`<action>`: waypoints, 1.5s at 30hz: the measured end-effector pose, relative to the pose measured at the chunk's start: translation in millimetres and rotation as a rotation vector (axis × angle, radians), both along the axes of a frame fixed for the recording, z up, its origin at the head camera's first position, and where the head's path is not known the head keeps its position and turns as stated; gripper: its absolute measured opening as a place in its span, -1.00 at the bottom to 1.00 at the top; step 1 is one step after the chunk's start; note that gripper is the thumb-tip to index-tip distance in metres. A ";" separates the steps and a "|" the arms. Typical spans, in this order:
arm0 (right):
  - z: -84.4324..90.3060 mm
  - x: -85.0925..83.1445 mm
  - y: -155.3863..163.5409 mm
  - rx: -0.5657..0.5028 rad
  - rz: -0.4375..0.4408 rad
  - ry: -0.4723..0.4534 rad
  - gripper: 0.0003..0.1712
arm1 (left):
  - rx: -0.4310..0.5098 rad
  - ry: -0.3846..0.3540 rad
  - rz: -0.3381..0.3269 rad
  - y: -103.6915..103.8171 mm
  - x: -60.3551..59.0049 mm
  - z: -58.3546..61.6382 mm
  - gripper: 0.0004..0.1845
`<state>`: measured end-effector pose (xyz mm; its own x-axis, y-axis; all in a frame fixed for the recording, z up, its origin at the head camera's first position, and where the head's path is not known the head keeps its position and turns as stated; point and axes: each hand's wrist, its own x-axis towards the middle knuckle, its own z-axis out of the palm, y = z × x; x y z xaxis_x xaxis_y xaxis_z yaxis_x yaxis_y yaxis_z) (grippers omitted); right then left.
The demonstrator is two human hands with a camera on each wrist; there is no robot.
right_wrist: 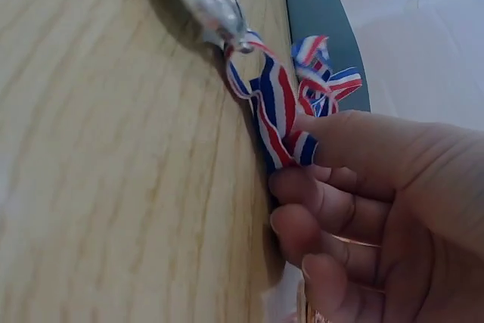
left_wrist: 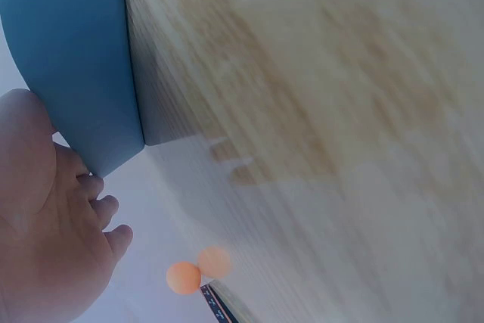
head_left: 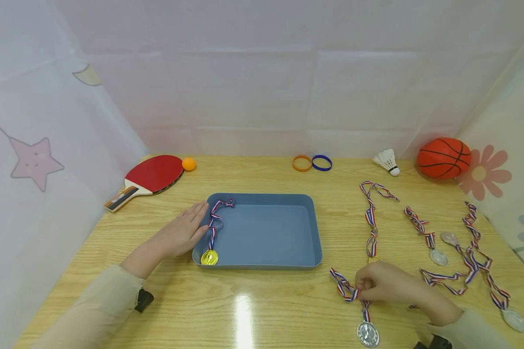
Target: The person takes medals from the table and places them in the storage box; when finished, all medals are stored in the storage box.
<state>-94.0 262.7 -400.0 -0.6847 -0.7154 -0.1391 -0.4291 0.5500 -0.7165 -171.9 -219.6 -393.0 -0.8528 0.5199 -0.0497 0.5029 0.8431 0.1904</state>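
Observation:
A blue-grey tray [head_left: 270, 232] sits on the wooden table, and in its left end lies a gold medal [head_left: 209, 257] with a red, white and blue ribbon. My left hand [head_left: 185, 232] rests its extended fingers against the tray's left side; in the left wrist view the fingers lie along the tray's outer wall [left_wrist: 72, 58]. To the right of the tray, my right hand [head_left: 382, 286] pinches the striped ribbon [right_wrist: 276, 107] of a silver medal [head_left: 368, 334] between thumb and fingertips. The silver disc lies nearest me. Behind that hand, another gold medal [head_left: 374, 259] is partly hidden.
Several silver medals with tangled ribbons, one medal [head_left: 438, 257] among them, lie at the right. Along the back are a table tennis bat [head_left: 157, 173], an orange ball [head_left: 189, 164], an orange wristband [head_left: 302, 169], a blue wristband [head_left: 322, 169], a shuttlecock [head_left: 387, 161] and a basketball [head_left: 444, 158].

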 end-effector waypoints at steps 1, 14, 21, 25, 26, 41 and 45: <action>0.0 -0.3 0.9 -0.025 0.014 -0.008 -0.83 | 0.001 0.001 -0.001 0.0 0.0 0.1 -0.34; 0.8 -11.8 14.3 -0.457 0.028 -0.588 -0.52 | 0.005 -0.001 0.005 0.7 1.0 1.7 -0.34; 4.1 -15.7 15.7 -0.492 -0.086 -0.580 -0.47 | 0.017 -0.009 0.006 1.1 1.3 2.5 -0.34; 10.7 -20.2 14.2 -0.454 -0.148 -0.497 -0.59 | 0.013 -0.006 0.007 0.6 0.8 1.5 -0.34; 12.9 -21.5 13.6 -0.442 -0.163 -0.476 -0.60 | 0.011 -0.007 0.007 0.4 0.7 1.3 -0.34; 58.7 -51.8 -20.0 -0.436 -0.240 -0.343 -0.57 | 0.010 -0.010 0.007 0.2 2.1 2.6 -0.34; 65.2 -62.1 -38.7 -0.415 -0.252 -0.347 -0.58 | 0.007 0.000 0.002 -0.4 1.4 1.3 -0.34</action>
<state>-156.2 224.0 -334.8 -0.8048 -0.5795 -0.1284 -0.0240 0.2480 -0.9685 -170.5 -219.9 -391.7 -0.8537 0.5188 -0.0462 0.5015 0.8427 0.1959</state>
